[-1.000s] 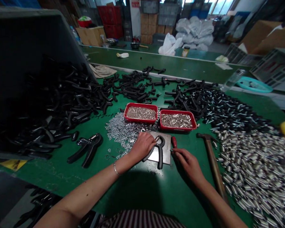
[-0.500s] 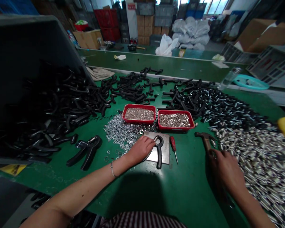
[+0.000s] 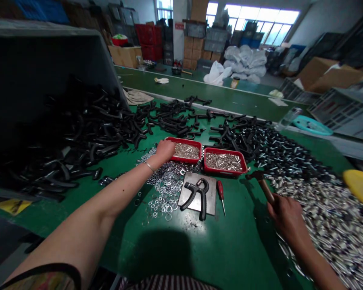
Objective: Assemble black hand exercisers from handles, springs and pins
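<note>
My left hand point(image 3: 165, 150) is over the left end of a red tray point(image 3: 186, 160) of small metal parts. Its fingers look closed; whether they pinch a piece is hidden. My right hand point(image 3: 286, 209) is wrapped round the wooden handle of a hammer point(image 3: 256, 175), raised over the table at right. Between my hands a black plastic spring clamp point(image 3: 203, 197) lies with its handles spread on a square metal plate point(image 3: 212, 207). To the plate's right is a red-handled screwdriver point(image 3: 220, 190). Another red tray point(image 3: 225, 172) holds small metal pins.
Loose metal rings point(image 3: 166, 187) lie left of the plate. Black clamp parts point(image 3: 103, 125) spill from a large bin point(image 3: 105, 52) at left. A heap of metal sleeves point(image 3: 329, 225) covers the right side, with black-headed pins point(image 3: 290, 149) behind it. A yellow dish point(image 3: 359, 183) is at far right.
My left hand has left the clamp on the plate and moved up to the left red tray. My right hand has lifted the hammer off the table. The view has shifted.
</note>
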`<action>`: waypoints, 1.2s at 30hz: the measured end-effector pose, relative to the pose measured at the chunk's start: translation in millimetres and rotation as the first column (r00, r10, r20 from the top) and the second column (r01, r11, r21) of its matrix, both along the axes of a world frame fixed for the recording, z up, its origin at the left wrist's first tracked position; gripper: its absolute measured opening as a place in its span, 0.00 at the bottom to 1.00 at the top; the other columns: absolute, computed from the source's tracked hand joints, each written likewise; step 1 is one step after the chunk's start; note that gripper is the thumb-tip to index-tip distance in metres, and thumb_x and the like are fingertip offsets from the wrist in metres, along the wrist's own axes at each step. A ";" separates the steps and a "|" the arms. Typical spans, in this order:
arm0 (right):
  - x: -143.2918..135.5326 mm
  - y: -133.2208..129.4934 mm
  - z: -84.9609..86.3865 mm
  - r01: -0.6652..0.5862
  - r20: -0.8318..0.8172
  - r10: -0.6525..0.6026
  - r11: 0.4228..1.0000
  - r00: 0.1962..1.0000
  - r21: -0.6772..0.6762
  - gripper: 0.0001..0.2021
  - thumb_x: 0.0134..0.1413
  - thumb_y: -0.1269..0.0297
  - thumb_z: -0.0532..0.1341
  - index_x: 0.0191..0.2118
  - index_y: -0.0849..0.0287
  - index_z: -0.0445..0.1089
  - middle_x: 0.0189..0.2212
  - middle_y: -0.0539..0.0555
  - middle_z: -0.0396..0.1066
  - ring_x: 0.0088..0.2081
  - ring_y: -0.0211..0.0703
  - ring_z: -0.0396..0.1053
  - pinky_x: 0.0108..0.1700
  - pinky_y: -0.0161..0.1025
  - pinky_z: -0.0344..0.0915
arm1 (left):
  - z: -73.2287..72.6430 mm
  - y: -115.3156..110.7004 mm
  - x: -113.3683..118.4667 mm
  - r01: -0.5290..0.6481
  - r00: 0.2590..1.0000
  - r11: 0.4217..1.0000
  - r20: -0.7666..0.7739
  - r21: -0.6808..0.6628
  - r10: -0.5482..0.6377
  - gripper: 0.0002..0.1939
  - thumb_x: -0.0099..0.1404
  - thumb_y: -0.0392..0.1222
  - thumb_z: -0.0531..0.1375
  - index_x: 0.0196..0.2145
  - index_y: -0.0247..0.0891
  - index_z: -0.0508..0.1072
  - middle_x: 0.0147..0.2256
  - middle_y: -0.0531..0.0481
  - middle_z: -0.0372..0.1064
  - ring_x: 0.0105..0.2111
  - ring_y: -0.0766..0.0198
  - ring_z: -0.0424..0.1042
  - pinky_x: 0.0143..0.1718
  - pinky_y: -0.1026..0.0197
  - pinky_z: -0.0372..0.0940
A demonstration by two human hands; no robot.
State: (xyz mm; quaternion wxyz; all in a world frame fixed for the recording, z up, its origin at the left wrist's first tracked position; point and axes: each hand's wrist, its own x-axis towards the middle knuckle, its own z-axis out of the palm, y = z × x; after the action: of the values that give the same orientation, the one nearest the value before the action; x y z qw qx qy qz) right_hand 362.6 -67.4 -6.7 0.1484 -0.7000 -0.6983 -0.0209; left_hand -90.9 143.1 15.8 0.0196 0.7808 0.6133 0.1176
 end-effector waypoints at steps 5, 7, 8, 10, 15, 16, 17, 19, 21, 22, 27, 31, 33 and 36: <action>-62.6 -33.5 30.2 -0.144 -0.494 -0.061 0.919 0.867 -0.367 0.25 0.63 0.48 0.53 0.60 0.57 0.62 0.35 0.55 0.77 0.26 0.47 0.73 0.28 0.42 0.71 | -7.9 7.1 -9.7 0.032 0.999 0.999 0.006 -0.002 -0.032 0.09 0.65 0.35 0.57 0.34 0.32 0.77 0.40 0.33 0.74 0.47 0.46 0.71 0.49 0.49 0.59; -92.3 -39.6 40.5 -0.256 -0.531 0.043 0.907 0.846 -0.334 0.26 0.63 0.50 0.55 0.64 0.53 0.61 0.43 0.57 0.78 0.34 0.49 0.77 0.35 0.43 0.74 | -9.4 3.6 -8.3 0.039 0.999 0.999 0.028 0.033 -0.040 0.10 0.66 0.36 0.55 0.37 0.33 0.77 0.42 0.35 0.74 0.49 0.47 0.69 0.51 0.49 0.59; -105.4 -39.9 44.3 -0.308 -0.539 0.120 0.911 0.834 -0.275 0.26 0.64 0.52 0.56 0.65 0.51 0.60 0.50 0.57 0.75 0.42 0.51 0.77 0.42 0.45 0.74 | -9.3 1.3 -6.9 0.036 0.997 0.998 0.060 0.054 -0.039 0.09 0.66 0.36 0.55 0.37 0.34 0.76 0.43 0.36 0.74 0.49 0.48 0.68 0.51 0.49 0.59; -125.6 -36.1 48.2 -0.365 -0.544 0.236 0.920 0.805 -0.142 0.27 0.65 0.56 0.55 0.68 0.46 0.56 0.60 0.55 0.68 0.53 0.52 0.72 0.52 0.47 0.71 | -7.6 -5.1 -2.6 0.028 0.984 0.996 0.173 0.088 -0.043 0.09 0.66 0.35 0.55 0.36 0.34 0.76 0.41 0.38 0.74 0.47 0.51 0.69 0.51 0.50 0.60; -144.0 -19.3 41.5 -0.484 -0.512 0.356 0.864 0.782 -0.138 0.26 0.65 0.63 0.53 0.67 0.45 0.58 0.52 0.57 0.74 0.48 0.50 0.76 0.50 0.45 0.73 | -3.6 -44.3 13.5 0.189 0.864 0.978 0.459 0.083 -0.206 0.07 0.67 0.38 0.56 0.34 0.36 0.74 0.36 0.46 0.74 0.40 0.58 0.70 0.46 0.55 0.64; -144.2 -18.2 39.4 -0.513 -0.516 0.369 0.842 0.773 -0.167 0.26 0.65 0.63 0.53 0.67 0.45 0.58 0.52 0.56 0.74 0.48 0.50 0.75 0.50 0.46 0.73 | -4.3 -54.9 15.9 0.225 0.836 0.972 0.499 0.066 -0.227 0.07 0.68 0.39 0.56 0.34 0.38 0.74 0.36 0.47 0.74 0.40 0.59 0.71 0.45 0.55 0.64; -143.8 -18.4 37.3 -0.524 -0.524 0.370 0.833 0.767 -0.177 0.26 0.65 0.64 0.53 0.68 0.45 0.57 0.54 0.56 0.73 0.51 0.51 0.74 0.52 0.47 0.72 | -5.6 -65.2 18.0 0.248 0.810 0.968 0.538 0.046 -0.233 0.07 0.68 0.39 0.57 0.34 0.39 0.74 0.36 0.48 0.74 0.39 0.60 0.71 0.45 0.55 0.64; -142.1 -21.8 32.8 -0.489 -0.539 0.358 0.864 0.762 -0.118 0.27 0.66 0.64 0.54 0.69 0.45 0.55 0.58 0.56 0.70 0.55 0.51 0.71 0.55 0.48 0.70 | -9.5 -82.5 22.0 0.272 0.769 0.962 0.600 0.009 -0.223 0.07 0.68 0.40 0.57 0.34 0.40 0.74 0.37 0.49 0.75 0.40 0.60 0.71 0.46 0.54 0.64; -140.1 -25.7 27.6 -0.450 -0.543 0.340 0.889 0.768 -0.081 0.28 0.66 0.64 0.54 0.69 0.46 0.54 0.56 0.56 0.71 0.52 0.50 0.73 0.53 0.46 0.71 | -14.2 -93.6 28.1 0.295 0.758 0.956 0.610 -0.005 -0.231 0.07 0.68 0.41 0.57 0.35 0.41 0.75 0.38 0.50 0.75 0.41 0.59 0.71 0.47 0.53 0.63; -139.1 -26.7 25.1 -0.449 -0.545 0.329 0.888 0.771 -0.100 0.27 0.65 0.63 0.54 0.69 0.45 0.55 0.55 0.57 0.72 0.50 0.49 0.74 0.52 0.45 0.72 | -16.4 -96.6 32.5 0.309 0.766 0.951 0.595 -0.007 -0.244 0.07 0.68 0.40 0.57 0.36 0.41 0.75 0.38 0.50 0.76 0.41 0.59 0.71 0.48 0.52 0.63; -132.8 -25.4 21.3 -0.402 -0.669 0.147 0.883 0.728 -0.243 0.25 0.66 0.57 0.54 0.67 0.48 0.59 0.55 0.56 0.73 0.47 0.50 0.76 0.49 0.47 0.73 | -23.5 -95.0 61.6 0.387 0.845 0.919 0.428 -0.075 -0.321 0.06 0.67 0.37 0.58 0.35 0.39 0.76 0.36 0.48 0.76 0.41 0.56 0.70 0.47 0.51 0.61; -126.4 -31.6 21.4 -0.179 -0.751 -0.015 0.968 0.660 -0.176 0.28 0.62 0.52 0.58 0.67 0.50 0.60 0.47 0.57 0.78 0.36 0.51 0.77 0.33 0.44 0.75 | -26.7 -87.9 75.2 0.401 0.876 0.912 0.328 -0.085 -0.354 0.08 0.66 0.36 0.57 0.33 0.38 0.77 0.35 0.47 0.76 0.39 0.54 0.70 0.46 0.51 0.60; -124.1 -36.1 16.7 -0.118 -0.788 -0.071 0.977 0.612 -0.180 0.30 0.62 0.51 0.58 0.67 0.50 0.59 0.41 0.57 0.79 0.29 0.48 0.75 0.26 0.41 0.72 | -27.3 -85.5 77.7 0.408 0.880 0.907 0.308 -0.105 -0.361 0.08 0.65 0.36 0.57 0.32 0.38 0.77 0.34 0.47 0.76 0.38 0.55 0.71 0.45 0.51 0.60; -122.7 -41.0 5.9 -0.117 -0.841 -0.177 0.955 0.511 -0.272 0.31 0.63 0.50 0.57 0.69 0.50 0.55 0.37 0.55 0.79 0.20 0.41 0.68 0.19 0.38 0.66 | -25.9 -83.5 79.7 0.416 0.883 0.901 0.294 -0.125 -0.367 0.08 0.65 0.36 0.57 0.32 0.39 0.77 0.34 0.47 0.76 0.37 0.55 0.71 0.44 0.52 0.60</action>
State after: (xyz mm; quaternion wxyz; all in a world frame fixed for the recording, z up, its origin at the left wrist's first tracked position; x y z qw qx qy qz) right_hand 239.9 -108.4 -0.8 0.3678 -0.6442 -0.5153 0.4293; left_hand -11.2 59.6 -10.1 0.1964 0.8609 0.4426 0.1565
